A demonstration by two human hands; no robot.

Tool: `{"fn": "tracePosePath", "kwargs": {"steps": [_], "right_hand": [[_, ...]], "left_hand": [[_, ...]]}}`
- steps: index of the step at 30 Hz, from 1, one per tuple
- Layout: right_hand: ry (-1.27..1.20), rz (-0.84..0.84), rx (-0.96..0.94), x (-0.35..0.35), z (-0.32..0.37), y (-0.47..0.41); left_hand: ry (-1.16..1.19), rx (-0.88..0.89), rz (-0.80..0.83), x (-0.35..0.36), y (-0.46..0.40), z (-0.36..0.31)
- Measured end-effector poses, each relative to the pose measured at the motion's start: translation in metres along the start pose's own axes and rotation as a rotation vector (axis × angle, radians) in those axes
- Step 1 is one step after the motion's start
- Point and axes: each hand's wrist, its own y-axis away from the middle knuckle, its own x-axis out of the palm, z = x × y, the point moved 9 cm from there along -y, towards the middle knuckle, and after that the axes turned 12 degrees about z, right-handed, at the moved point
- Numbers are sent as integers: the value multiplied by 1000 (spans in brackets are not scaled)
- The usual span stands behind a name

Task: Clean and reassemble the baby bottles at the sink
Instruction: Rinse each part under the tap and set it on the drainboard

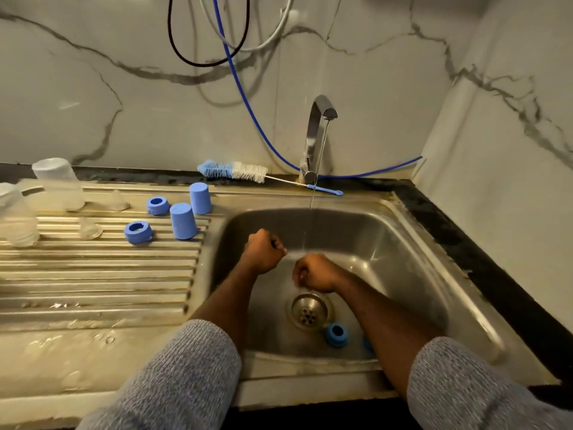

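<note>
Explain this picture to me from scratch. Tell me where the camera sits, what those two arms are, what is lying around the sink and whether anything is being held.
There is no machine here: the camera is worn on a person's head and looks down at their own two arms. The left hand and right hand are curled into fists under the running tap, inside the steel sink. Whether they hold something small is not clear.

On the ridged drainboard stand two blue caps, two blue screw rings, clear teats and upturned clear bottles. A bottle brush lies behind the basin. One more blue ring lies in the sink beside the drain.
</note>
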Motion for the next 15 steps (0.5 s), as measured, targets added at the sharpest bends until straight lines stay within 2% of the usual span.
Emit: {"fn": "tracePosePath", "kwargs": {"steps": [3, 6, 10, 15], "right_hand": [[-133, -280, 15, -38, -14, 2], [-350, -443, 27, -58, -29, 2], [-679, -492, -12, -65, -41, 0], [-794, -539, -32, -69, -45, 1]], "left_hand": [[-22, -11, 26, 9, -7, 0], [-22, -5, 28, 17, -17, -2], [-18, 38, 1, 19, -24, -9], [0, 84, 28, 28, -23, -18]]}}
